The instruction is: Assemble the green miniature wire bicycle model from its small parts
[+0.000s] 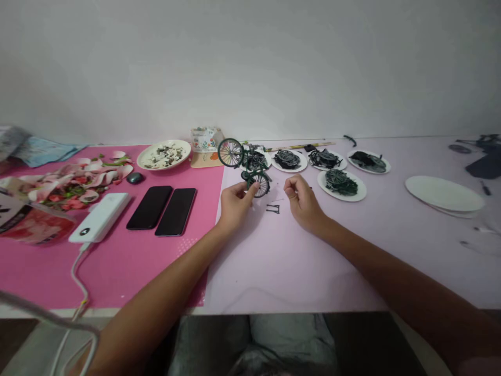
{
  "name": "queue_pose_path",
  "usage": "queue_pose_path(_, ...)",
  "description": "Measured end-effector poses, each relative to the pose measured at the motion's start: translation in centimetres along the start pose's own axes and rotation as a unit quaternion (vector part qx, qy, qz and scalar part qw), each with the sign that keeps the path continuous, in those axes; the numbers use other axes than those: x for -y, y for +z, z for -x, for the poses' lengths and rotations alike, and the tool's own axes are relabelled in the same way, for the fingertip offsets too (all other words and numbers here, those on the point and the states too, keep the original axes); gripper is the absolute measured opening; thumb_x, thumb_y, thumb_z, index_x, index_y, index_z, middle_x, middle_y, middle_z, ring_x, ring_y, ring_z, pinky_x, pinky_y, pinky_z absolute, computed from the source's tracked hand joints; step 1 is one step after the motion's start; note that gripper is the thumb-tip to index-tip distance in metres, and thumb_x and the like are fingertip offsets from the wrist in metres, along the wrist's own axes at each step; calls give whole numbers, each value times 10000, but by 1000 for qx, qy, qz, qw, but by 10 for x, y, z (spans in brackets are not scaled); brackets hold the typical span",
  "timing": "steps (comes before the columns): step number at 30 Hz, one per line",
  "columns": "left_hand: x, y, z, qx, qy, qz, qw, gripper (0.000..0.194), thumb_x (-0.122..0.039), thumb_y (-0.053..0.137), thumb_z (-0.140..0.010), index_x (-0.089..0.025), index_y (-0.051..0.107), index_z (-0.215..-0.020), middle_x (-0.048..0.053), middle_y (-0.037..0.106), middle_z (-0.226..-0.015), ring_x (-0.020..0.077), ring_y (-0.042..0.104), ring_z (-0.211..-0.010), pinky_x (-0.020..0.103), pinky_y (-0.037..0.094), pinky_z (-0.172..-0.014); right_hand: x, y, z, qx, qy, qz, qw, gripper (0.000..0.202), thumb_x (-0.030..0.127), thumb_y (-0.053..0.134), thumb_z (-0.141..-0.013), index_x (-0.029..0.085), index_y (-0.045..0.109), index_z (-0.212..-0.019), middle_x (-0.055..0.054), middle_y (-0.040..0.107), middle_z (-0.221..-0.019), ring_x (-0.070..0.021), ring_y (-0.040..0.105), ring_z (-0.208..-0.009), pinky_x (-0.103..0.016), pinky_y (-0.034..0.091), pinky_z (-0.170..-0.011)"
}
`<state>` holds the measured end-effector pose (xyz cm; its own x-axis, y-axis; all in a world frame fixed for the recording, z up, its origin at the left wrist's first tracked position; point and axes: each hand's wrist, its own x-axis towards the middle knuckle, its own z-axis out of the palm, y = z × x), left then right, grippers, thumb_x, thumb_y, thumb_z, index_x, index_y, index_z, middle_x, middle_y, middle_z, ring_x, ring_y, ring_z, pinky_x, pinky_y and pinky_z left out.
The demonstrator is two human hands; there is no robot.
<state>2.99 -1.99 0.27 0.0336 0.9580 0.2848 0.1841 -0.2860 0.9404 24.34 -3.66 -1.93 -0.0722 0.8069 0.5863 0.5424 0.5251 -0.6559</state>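
A dark green toy bicycle (249, 176) is tilted above the table, one spoked wheel up at the left and the other low at the right. My left hand (235, 205) pinches it near the lower wheel between thumb and fingers. To the right, apart from the bicycle, my right hand (303, 202) is closed with fingertips together; whatever it may hold is too small to make out. Small dark H-shaped parts (273, 209) lie on the table between the hands. Behind stand white plates with dark parts, among them a plate of green spoked wheels (362, 193).
Pink mat (148, 271) at left carries two phones (176, 211), a white power bank (99, 216) with a cable, a computer mouse (135, 178), a bowl (183, 159) and scattered pink petal-like pieces (90, 175). White oval plates (444, 193) lie at right. A wall borders the back.
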Motion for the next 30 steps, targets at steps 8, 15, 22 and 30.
queue_pose_path(8,-12,14,17,25,-34,-3,999,482,-538,733,-892,-198,551,-604,-26,534,-497,119,450,-500,273,293,-520,13,15,12,80,73,-99,989,329,568,400,-1113,257,481,-1040,14,615,-789,-168,553,-663,-313,444,-658)
queue_pose_path(15,-16,20,26,19,-29,-3,999,498,-497,762,-888,-207,505,-576,-39,476,-491,116,426,-509,279,289,-520,13,14,12,82,111,-158,978,428,690,437,-1074,265,486,-1070,69,582,-636,-147,524,-562,-295,425,-614)
queue_pose_path(22,-13,20,25,24,-24,-5,999,507,-487,761,-895,-206,496,-566,-35,491,-493,112,406,-509,285,288,-525,12,14,13,103,110,-177,973,411,679,435,-1081,271,475,-1070,70,577,-665,-139,528,-577,-286,427,-606)
queue_pose_path(30,-13,22,26,27,-21,-9,999,524,-498,749,-900,-210,470,-564,-41,463,-488,111,367,-511,293,261,-528,7,16,13,121,123,-185,968,407,687,434,-1077,281,463,-1084,80,563,-648,-137,494,-543,-273,395,-559)
